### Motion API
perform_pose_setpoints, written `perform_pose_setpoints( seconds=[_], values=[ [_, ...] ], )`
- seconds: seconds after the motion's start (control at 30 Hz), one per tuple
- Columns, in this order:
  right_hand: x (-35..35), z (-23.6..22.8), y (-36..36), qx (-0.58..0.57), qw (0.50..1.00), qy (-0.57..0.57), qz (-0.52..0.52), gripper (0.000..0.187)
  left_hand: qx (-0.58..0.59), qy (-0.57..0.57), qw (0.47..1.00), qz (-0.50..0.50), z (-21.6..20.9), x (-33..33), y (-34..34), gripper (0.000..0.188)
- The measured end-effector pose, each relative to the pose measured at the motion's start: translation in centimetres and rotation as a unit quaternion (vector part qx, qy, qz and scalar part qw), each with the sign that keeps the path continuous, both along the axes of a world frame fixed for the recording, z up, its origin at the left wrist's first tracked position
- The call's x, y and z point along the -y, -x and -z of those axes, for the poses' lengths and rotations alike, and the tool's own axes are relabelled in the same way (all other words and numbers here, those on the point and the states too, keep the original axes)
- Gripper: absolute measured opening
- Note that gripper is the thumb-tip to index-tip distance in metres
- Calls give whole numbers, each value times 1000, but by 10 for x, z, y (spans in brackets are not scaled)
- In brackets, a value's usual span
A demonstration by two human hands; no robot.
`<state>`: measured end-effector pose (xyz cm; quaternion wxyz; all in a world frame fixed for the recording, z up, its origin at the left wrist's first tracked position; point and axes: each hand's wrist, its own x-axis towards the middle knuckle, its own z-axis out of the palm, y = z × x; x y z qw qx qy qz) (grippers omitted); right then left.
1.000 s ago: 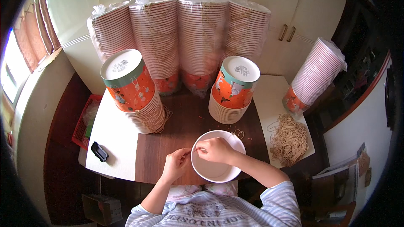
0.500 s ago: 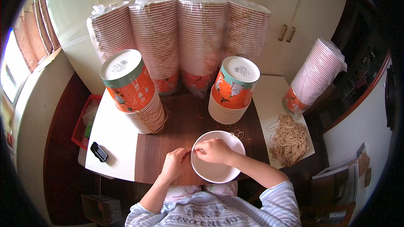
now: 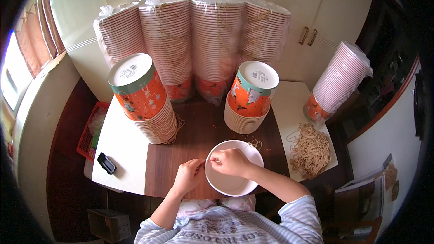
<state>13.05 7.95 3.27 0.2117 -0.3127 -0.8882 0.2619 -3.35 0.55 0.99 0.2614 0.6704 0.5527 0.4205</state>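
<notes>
A white-lined paper bucket (image 3: 230, 184) stands upright, mouth up, at the table's near edge in front of me. My left hand (image 3: 189, 174) is just outside its left wall, thumb and fingers closed in a pinch by the rim. Reaching over the bucket's mouth, my right hand (image 3: 229, 161) has its fingertips pinched at the inner side of that same rim. What lies between the fingertips of either hand is too small to make out. A short loop of tan cord (image 3: 256, 143) shows at the bucket's far right rim.
Two upside-down orange bucket stacks (image 3: 143, 95) (image 3: 251, 95) stand beyond my hands. Tall plastic-wrapped bucket stacks (image 3: 217, 40) line the back. At right are a cord heap (image 3: 311, 151) and another wrapped stack (image 3: 339, 79). A small black case (image 3: 106, 163) lies at left.
Hardly anything differs. My right hand's fingertips shift very slightly at the bucket's left rim, while my left hand and the bucket stay in place.
</notes>
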Motion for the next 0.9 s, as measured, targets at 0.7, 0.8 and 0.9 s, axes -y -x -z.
perform_pose_setpoints(
  seconds=[0.7,0.8,0.9],
  values=[
    [1,8,1,-5,997,-69,21,7,37,56,998,-9,0,2,0,23],
    [1,8,2,-3,997,-73,20,6,33,49,998,-8,-1,3,0,23],
    [2,6,2,-10,997,-69,18,6,34,48,998,-7,1,2,0,23]
  ],
)
